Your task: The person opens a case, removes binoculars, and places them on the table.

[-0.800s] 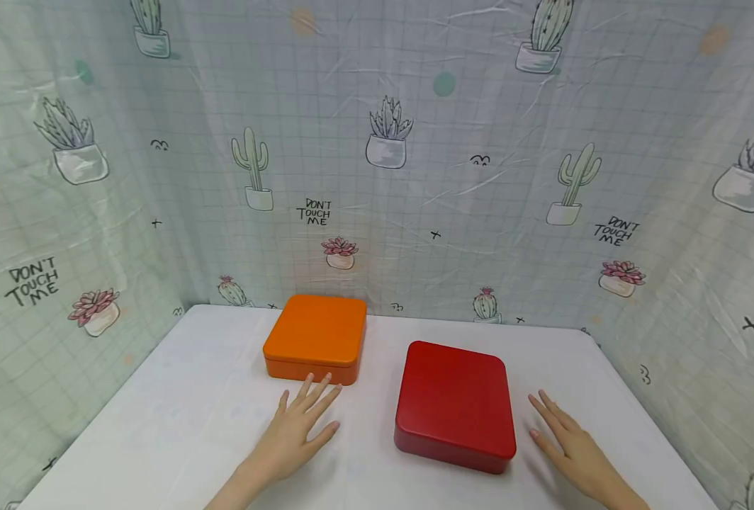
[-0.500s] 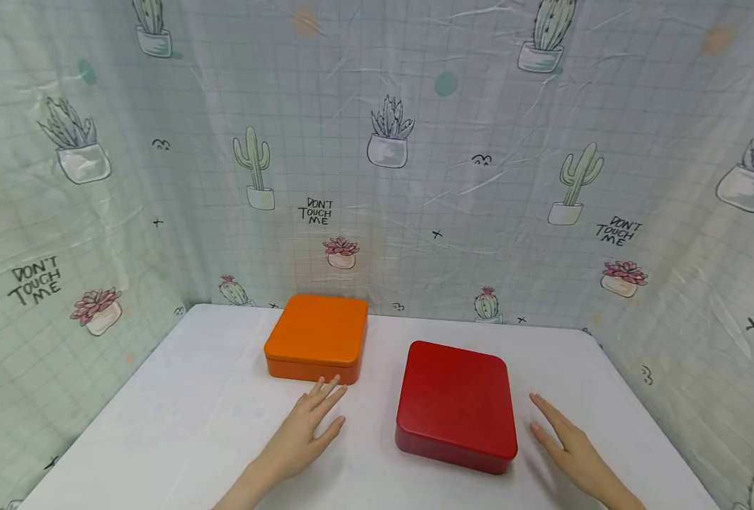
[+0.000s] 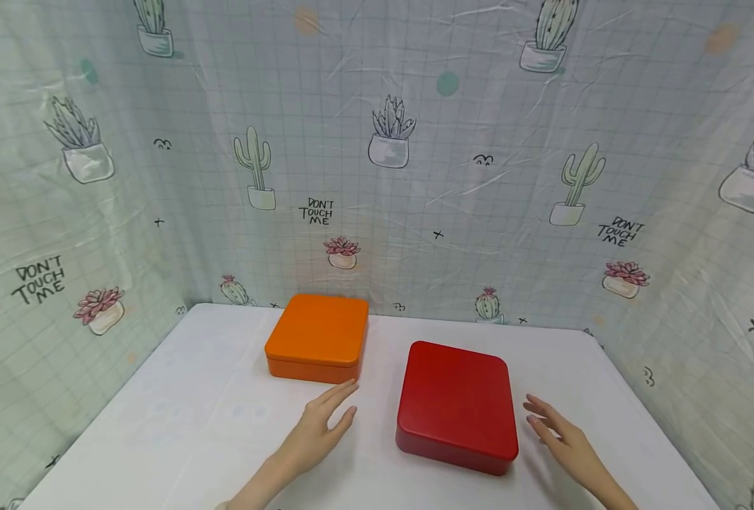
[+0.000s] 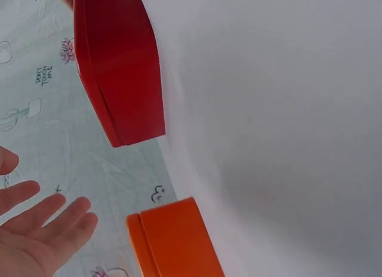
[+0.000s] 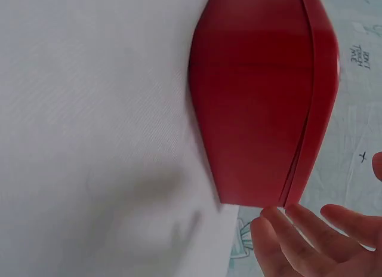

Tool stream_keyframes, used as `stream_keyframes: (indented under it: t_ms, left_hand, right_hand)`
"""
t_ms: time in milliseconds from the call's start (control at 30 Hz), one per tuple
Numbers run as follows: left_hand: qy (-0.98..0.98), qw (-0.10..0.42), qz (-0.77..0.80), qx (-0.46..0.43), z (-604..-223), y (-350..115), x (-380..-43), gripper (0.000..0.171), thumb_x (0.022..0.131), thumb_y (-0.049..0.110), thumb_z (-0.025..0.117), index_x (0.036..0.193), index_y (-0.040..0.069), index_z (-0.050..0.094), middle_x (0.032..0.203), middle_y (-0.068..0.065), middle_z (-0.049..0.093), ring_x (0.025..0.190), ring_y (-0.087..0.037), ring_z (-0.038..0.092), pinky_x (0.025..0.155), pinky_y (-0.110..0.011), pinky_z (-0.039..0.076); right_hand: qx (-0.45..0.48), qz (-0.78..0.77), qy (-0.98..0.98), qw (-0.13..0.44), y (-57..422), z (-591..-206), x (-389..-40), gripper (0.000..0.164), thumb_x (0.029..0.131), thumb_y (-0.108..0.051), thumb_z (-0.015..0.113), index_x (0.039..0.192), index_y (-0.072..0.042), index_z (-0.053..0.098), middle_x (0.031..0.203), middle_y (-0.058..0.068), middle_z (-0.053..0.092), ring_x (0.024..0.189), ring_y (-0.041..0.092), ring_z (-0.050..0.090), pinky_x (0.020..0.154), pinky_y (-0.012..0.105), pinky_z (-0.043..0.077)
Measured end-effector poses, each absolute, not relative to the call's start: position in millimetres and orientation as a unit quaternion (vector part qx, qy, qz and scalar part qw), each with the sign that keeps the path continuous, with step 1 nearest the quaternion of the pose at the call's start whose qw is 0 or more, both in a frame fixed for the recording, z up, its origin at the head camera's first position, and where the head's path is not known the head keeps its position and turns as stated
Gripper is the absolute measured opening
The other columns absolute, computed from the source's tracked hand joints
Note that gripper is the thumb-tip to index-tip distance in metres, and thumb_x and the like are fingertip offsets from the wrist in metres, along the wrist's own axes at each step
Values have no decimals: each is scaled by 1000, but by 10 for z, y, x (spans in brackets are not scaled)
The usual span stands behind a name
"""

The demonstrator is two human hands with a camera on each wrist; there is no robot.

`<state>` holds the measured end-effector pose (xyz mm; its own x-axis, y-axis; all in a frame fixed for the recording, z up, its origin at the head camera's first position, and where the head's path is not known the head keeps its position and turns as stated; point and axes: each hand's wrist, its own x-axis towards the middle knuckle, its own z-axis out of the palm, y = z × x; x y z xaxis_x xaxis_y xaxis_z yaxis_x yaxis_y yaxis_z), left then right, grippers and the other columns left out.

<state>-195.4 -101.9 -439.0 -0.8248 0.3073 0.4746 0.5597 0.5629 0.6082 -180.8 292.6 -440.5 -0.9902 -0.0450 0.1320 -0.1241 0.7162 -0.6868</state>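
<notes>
A: What fills most of the view?

B: A pale grey-green, glossy curtain (image 3: 466, 205) printed with grid lines and potted cacti, running from nine o'clock through twelve to three. Inside it is a smooth, white, round-cornered tabletop (image 3: 211, 400).

A: And on that?

B: Taking twelve as straight ahead of the person, a square, lidded red box (image 3: 456, 404), smooth and perhaps of painted metal, lies just right of the middle. At its ten o'clock, near the far edge, is a square, lidded orange box (image 3: 318, 329) of similar make. Both sit flat, lids up.

A: Why that layout?

B: My guess is that the gap keeps each box reachable by itself, and that the red one has bare surface on both flanks so a hand fits at either side.

A: What are the hands doing?

B: Holding nothing. The left hand (image 3: 313, 435) is loosely spread, thumb apart from gently straightened fingers. The right hand (image 3: 565, 443) is relaxed too, its fingers slightly bent and the thumb standing off. They look poised rather than at work.

A: So where are the boxes from each?

B: The red box lies between them: toward two o'clock from the left hand, well apart, and toward ten from the right, near but not touching. The orange box is at the left hand's twelve, just beyond its fingertips.
</notes>
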Motion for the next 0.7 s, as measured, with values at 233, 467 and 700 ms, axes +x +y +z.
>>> stream_keyframes:
  t_ms: [233,467,700]
  left_hand:
    - [-835,184,-445,-264,-4377,-886,-2011,31,83,5,58,114,5,57,108,-6,63,89,-16,62,75,-24,53]
    - [-826,154,-490,-230,-4286,-749,-1986,24,83,3,57,107,3,60,103,-10,65,83,-17,63,70,-21,53]
    - [-827,128,-503,-217,-4396,-686,-2055,22,85,7,56,107,5,60,100,-9,65,80,-16,63,68,-16,51]
  right_hand:
    - [21,474,-880,-22,2897,-4350,-1840,48,93,-32,42,134,-9,35,128,19,48,97,6,58,71,19,51]
    - [2,507,-861,-47,2876,-4319,-1862,50,93,-33,41,135,-7,32,129,22,45,97,15,58,72,24,52]
    - [-9,544,-836,-73,2865,-4301,-1874,53,93,-32,41,134,-2,30,126,24,46,96,21,60,74,30,54]
